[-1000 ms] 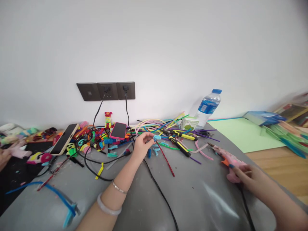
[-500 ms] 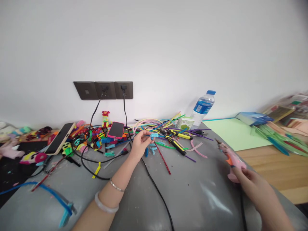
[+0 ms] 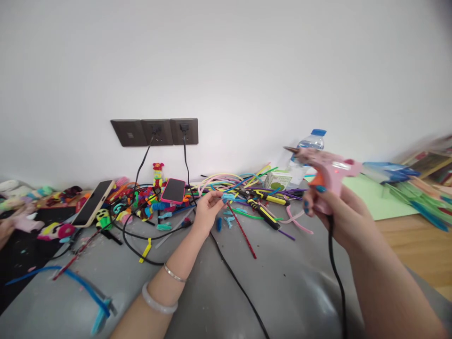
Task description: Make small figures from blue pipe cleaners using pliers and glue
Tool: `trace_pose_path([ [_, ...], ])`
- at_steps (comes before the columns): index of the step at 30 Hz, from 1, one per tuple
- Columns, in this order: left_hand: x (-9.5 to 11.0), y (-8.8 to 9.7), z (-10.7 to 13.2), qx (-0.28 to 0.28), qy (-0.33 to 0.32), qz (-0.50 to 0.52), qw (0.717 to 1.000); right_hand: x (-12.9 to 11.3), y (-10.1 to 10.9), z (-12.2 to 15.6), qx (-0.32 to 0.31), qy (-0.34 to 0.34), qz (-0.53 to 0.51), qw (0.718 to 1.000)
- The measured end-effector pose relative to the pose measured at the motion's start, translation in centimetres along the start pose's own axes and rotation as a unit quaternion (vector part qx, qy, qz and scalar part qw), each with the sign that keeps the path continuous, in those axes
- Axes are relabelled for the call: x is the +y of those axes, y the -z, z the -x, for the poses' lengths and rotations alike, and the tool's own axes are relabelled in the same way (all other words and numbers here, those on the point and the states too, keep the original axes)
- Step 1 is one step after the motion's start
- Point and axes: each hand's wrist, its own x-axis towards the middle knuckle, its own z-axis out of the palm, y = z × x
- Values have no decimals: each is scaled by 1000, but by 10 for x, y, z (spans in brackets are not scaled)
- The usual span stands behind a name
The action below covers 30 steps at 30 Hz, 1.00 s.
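My right hand (image 3: 335, 207) is wrapped round the handle of a pink glue gun (image 3: 330, 169) with an orange trigger, raised above the table. Its nozzle points left, and a black cord hangs from the grip. Between the thumb and fingers of my left hand (image 3: 208, 209) is a small light-blue fuzzy pipe-cleaner piece (image 3: 229, 196), partly hidden by the fingertips. Close by lie a red glittery stem (image 3: 243, 233) and small blue fuzzy pieces (image 3: 229, 220). Yellow-and-black handled pliers (image 3: 264, 214) rest to the right of my left hand.
A water bottle (image 3: 314, 140) stands partly behind the glue gun, beside a small green-and-white box (image 3: 277, 179). Colourful pipe cleaners, a pink-cased phone (image 3: 173, 190), and another phone (image 3: 93, 202) lie along the wall. Black cords cross the grey table (image 3: 219, 292). Another person's hand (image 3: 7, 228) shows at far left.
My right hand has lifted the glue gun up and to the left, turning its nozzle leftward. My left hand keeps its pinch on the light-blue piece, almost in place.
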Motion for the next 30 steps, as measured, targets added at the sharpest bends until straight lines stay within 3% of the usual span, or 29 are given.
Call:
trace_pose_path([
  [3, 0, 0, 0, 5, -1, -4, 1000, 4, -28, -29, -74, 20, 22, 997],
  [5, -1, 0, -1, 4, 1, -7, 1000, 18, -39, -43, -161, -10, -38, 986],
  [9, -1, 1, -3, 18, -5, -13, 1000, 52, -43, -54, -256, -82, -98, 958],
  [13, 0, 2, -4, 38, -13, -15, 999, 57, -32, -50, -267, -47, -51, 961],
  [16, 2, 3, -4, 60, -20, -13, 998, 50, -28, -46, -255, -4, 76, 964],
  [20, 3, 5, -4, 78, -27, -18, 996, 50, -28, -45, -265, 24, 205, 942],
  [30, 2, 1, -2, 58, -25, -23, 998, 53, -37, -39, -259, 66, 227, 937],
])
